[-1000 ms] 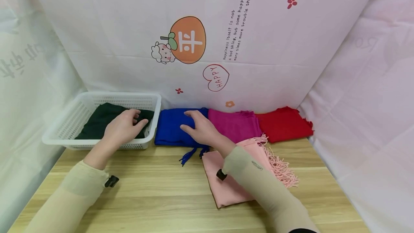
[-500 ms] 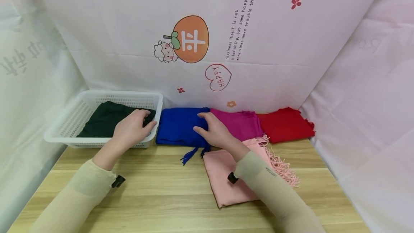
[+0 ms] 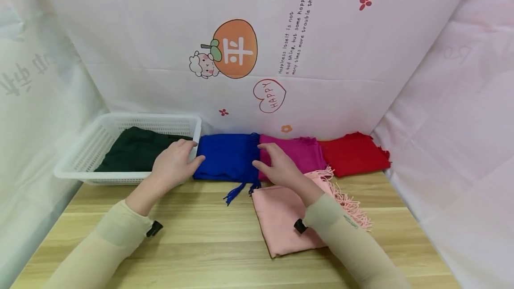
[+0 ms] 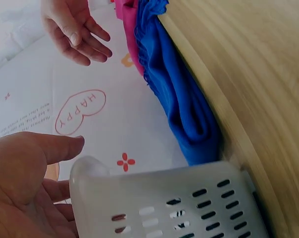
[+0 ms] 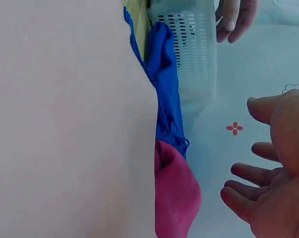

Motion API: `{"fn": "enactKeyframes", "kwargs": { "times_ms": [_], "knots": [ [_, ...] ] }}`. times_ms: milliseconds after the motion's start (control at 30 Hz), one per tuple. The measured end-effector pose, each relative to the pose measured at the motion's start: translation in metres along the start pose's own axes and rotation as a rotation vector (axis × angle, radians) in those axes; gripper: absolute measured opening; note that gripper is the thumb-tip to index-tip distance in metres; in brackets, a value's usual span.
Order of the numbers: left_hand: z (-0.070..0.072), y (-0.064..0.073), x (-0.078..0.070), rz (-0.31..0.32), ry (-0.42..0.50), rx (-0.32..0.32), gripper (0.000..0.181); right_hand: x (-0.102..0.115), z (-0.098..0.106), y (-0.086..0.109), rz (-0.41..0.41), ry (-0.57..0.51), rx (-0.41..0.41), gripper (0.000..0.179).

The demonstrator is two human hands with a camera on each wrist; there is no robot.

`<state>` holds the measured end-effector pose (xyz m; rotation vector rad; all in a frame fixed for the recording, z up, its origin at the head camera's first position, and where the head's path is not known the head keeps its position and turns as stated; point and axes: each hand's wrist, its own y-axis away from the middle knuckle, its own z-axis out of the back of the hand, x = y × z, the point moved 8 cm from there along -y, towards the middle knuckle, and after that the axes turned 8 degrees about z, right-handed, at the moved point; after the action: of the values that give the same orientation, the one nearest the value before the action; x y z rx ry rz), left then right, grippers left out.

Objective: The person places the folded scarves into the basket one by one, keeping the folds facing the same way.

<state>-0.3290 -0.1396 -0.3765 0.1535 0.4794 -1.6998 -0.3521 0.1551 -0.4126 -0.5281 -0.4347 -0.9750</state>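
Note:
My left hand [image 3: 174,162] hovers over the right rim of a white plastic basket [image 3: 80,175], fingers loosely bent and holding nothing. Inside that basket lies a folded dark green scarf [image 3: 132,150]. A folded blue scarf [image 3: 226,157] with fringe sits just right of the basket, between my two hands in the head view. My right hand [image 3: 279,164] is held above the seam between the blue scarf and a folded magenta scarf [image 3: 299,153], its fingers spread and nothing in them. In the right wrist view, the right hand's fingertips [image 5: 233,198] stand apart from the magenta scarf.
A folded red scarf [image 3: 353,155] ends the row at the right. Nearer, a pink scarf [image 3: 277,222] with long fringe lies on the wooden table [image 3: 201,235], under my right forearm. A printed white cloth [image 3: 329,101] rises behind the row, with more white cloth at both sides.
Both hands have moved to the right: the left from over the green scarf to the basket's right rim, the right from over the blue scarf to its border with the magenta one.

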Motion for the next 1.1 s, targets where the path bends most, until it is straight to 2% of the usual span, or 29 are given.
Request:
{"fn": "enactKeyframes", "kwargs": {
  "times_ms": [133, 367, 1100],
  "knots": [
    [-0.003, 0.002, -0.007, -0.027, -0.001, -0.018, 0.052, -0.005, 0.005, 0.007, 0.005, 0.016, -0.001, 0.068],
    [-0.001, 0.005, -0.029, -0.129, -0.04, -0.077, 0.052, -0.019, 0.012, 0.017, 0.004, 0.032, -0.013, 0.068],
    [-0.028, 0.013, -0.066, -0.193, 0.004, 0.006, 0.049, -0.049, 0.036, 0.043, -0.026, 0.063, -0.024, 0.068]
  ]
}}
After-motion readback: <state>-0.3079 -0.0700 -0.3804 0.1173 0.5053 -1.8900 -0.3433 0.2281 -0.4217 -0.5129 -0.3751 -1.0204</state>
